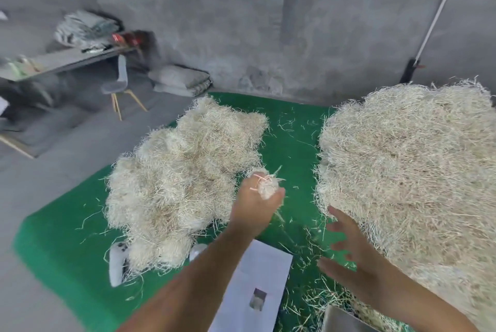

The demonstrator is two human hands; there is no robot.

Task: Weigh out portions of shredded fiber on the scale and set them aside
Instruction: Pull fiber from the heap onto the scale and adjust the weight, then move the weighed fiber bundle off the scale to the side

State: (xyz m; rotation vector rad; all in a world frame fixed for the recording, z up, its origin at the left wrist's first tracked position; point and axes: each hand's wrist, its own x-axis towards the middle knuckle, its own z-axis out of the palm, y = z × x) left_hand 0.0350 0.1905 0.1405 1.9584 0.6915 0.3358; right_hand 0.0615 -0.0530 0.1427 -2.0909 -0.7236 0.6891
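Observation:
Two heaps of pale shredded fiber lie on a green mat (61, 227). The smaller heap (177, 184) is at centre left, the big heap (413, 170) at the right. My left hand (255, 205) is raised between them, shut on a small tuft of fiber (265, 184), close to the right edge of the smaller heap. My right hand (349, 248) hovers open with fingers spread, beside the near left edge of the big heap. A white flat scale (257, 278) with a small dark display lies on the mat under my left forearm.
A white handheld device (116, 264) lies at the smaller heap's near edge. A grey metal tray corner (341, 318) shows at the bottom. Loose strands litter the mat. A chair (120, 84), a table and folded grey blankets (179, 79) stand by the concrete wall.

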